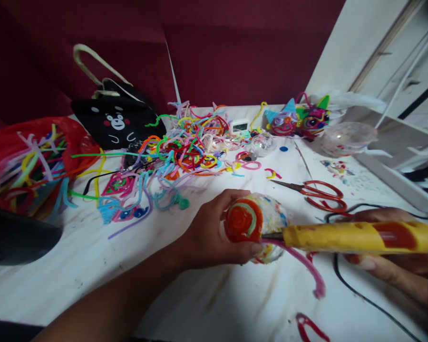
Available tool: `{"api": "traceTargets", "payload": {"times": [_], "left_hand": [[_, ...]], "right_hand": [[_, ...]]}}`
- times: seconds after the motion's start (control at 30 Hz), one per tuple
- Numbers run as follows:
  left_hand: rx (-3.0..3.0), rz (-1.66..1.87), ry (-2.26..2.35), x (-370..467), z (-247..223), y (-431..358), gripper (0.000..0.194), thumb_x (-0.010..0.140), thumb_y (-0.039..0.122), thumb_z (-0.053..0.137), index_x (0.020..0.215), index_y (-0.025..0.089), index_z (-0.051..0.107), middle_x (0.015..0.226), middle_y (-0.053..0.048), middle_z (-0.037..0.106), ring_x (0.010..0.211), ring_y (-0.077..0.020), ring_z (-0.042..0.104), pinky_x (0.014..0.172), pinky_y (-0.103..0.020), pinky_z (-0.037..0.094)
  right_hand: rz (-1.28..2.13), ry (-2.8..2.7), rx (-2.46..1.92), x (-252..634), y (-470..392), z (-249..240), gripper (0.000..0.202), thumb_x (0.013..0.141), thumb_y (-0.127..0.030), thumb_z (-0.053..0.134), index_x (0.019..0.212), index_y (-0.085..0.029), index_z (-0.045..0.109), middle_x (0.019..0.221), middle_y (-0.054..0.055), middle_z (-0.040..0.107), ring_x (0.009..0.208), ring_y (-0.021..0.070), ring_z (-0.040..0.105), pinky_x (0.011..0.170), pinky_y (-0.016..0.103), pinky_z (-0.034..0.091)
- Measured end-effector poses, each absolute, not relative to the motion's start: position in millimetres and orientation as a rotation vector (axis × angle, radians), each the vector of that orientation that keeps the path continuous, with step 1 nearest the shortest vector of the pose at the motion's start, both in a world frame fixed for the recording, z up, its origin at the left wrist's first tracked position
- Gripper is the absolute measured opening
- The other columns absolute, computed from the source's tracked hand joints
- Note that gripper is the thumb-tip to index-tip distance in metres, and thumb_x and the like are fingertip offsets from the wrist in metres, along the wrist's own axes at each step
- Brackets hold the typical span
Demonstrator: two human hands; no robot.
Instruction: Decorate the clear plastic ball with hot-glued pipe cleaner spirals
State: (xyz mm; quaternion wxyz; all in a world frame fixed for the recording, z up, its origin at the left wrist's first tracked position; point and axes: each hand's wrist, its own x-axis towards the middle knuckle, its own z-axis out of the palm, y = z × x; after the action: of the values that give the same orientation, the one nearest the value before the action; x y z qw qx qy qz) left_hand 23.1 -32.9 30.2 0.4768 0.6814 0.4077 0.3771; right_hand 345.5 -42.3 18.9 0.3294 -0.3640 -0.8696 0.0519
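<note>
My left hand is closed around a clear rounded plastic piece speckled with colour. An orange pipe-cleaner coil with a pale green arc covers its near end. From below the coil, a pink pipe cleaner trails off to the right, one end loose. My right hand grips a yellow glue gun, which partly hides it. The gun's metal nozzle touches or nearly touches the coil's lower right edge, by my left thumb.
Red-handled scissors lie behind the glue gun. A black cord runs underneath it. Tangled pipe cleaners pile up at the back, beside a black bag. Two decorated figures and a clear bowl stand back right.
</note>
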Motion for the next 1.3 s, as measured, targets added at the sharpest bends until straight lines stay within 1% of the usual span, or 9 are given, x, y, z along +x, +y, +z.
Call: {"api": "traceTargets", "payload": {"times": [0.17, 0.3, 0.5, 0.63, 0.77, 0.9, 1.0, 1.1, 1.3], "left_hand": [[1.655, 0.905, 1.002, 23, 30, -34, 0.069, 0.061, 0.032, 0.085, 0.120, 0.020, 0.051, 0.114, -0.009, 0.067, 0.105, -0.0265, 0.066, 0.084, -0.034, 0.055], [1.647, 0.905, 0.980, 23, 31, -34, 0.070, 0.062, 0.033, 0.084, 0.121, 0.019, 0.050, 0.114, -0.010, 0.067, 0.103, -0.0258, 0.066, 0.084, -0.035, 0.055], [1.616, 0.912, 0.962, 23, 31, -33, 0.070, 0.061, 0.033, 0.084, 0.121, 0.018, 0.050, 0.111, -0.009, 0.068, 0.100, -0.0247, 0.066, 0.081, -0.032, 0.055], [1.658, 0.919, 0.985, 23, 31, -34, 0.072, 0.059, 0.034, 0.085, 0.120, 0.018, 0.050, 0.115, -0.010, 0.067, 0.104, -0.0260, 0.065, 0.085, -0.033, 0.054], [1.677, 0.920, 0.995, 24, 31, -35, 0.072, 0.060, 0.033, 0.085, 0.120, 0.018, 0.050, 0.114, -0.009, 0.067, 0.105, -0.0261, 0.065, 0.086, -0.034, 0.053], [1.673, 0.923, 1.004, 24, 31, -35, 0.071, 0.059, 0.032, 0.084, 0.120, 0.019, 0.050, 0.112, -0.008, 0.067, 0.103, -0.0252, 0.065, 0.085, -0.034, 0.053], [1.660, 0.916, 0.991, 24, 32, -35, 0.070, 0.061, 0.034, 0.084, 0.120, 0.020, 0.050, 0.112, -0.008, 0.068, 0.103, -0.0250, 0.065, 0.085, -0.033, 0.053], [1.657, 0.907, 0.990, 23, 32, -35, 0.072, 0.061, 0.034, 0.085, 0.122, 0.020, 0.049, 0.113, -0.008, 0.067, 0.103, -0.0252, 0.065, 0.085, -0.033, 0.053], [1.673, 0.925, 1.012, 24, 31, -34, 0.072, 0.060, 0.036, 0.085, 0.121, 0.021, 0.050, 0.113, -0.007, 0.068, 0.104, -0.0259, 0.065, 0.086, -0.034, 0.054]], "right_hand": [[0.104, -2.271, -0.979, 346, -44, 17, 0.022, 0.083, -0.036, 0.061, 0.105, -0.034, 0.063, 0.104, 0.003, 0.061, 0.087, 0.0230, 0.066, 0.068, 0.029, 0.063], [0.169, -2.266, -0.996, 345, -45, 17, 0.023, 0.082, -0.035, 0.062, 0.105, -0.036, 0.063, 0.102, 0.001, 0.062, 0.086, 0.0237, 0.066, 0.072, 0.031, 0.063], [0.275, -2.182, -1.007, 343, -44, 18, 0.022, 0.083, -0.033, 0.063, 0.104, -0.037, 0.063, 0.101, -0.001, 0.062, 0.087, 0.0220, 0.067, 0.073, 0.028, 0.063], [0.274, -2.130, -1.025, 342, -44, 19, 0.018, 0.085, -0.034, 0.061, 0.103, -0.035, 0.064, 0.100, -0.001, 0.063, 0.084, 0.0190, 0.068, 0.071, 0.025, 0.063], [0.320, -2.067, -1.075, 343, -45, 16, 0.015, 0.084, -0.036, 0.065, 0.098, -0.032, 0.065, 0.095, -0.001, 0.066, 0.080, 0.0171, 0.069, 0.068, 0.022, 0.062], [0.368, -2.001, -1.119, 347, -44, 8, 0.018, 0.082, -0.037, 0.066, 0.099, -0.031, 0.066, 0.093, 0.000, 0.069, 0.079, 0.0184, 0.069, 0.069, 0.025, 0.063], [0.402, -1.975, -1.135, 347, -44, 7, 0.020, 0.081, -0.036, 0.066, 0.101, -0.033, 0.066, 0.095, 0.001, 0.068, 0.078, 0.0207, 0.069, 0.066, 0.029, 0.064], [0.345, -2.029, -1.096, 345, -45, 10, 0.016, 0.080, -0.034, 0.067, 0.097, -0.034, 0.067, 0.095, 0.001, 0.064, 0.080, 0.0217, 0.068, 0.065, 0.029, 0.063], [0.251, -2.160, -1.023, 346, -48, 11, 0.023, 0.081, -0.032, 0.065, 0.104, -0.038, 0.065, 0.102, 0.001, 0.059, 0.085, 0.0226, 0.066, 0.073, 0.031, 0.063]]}}
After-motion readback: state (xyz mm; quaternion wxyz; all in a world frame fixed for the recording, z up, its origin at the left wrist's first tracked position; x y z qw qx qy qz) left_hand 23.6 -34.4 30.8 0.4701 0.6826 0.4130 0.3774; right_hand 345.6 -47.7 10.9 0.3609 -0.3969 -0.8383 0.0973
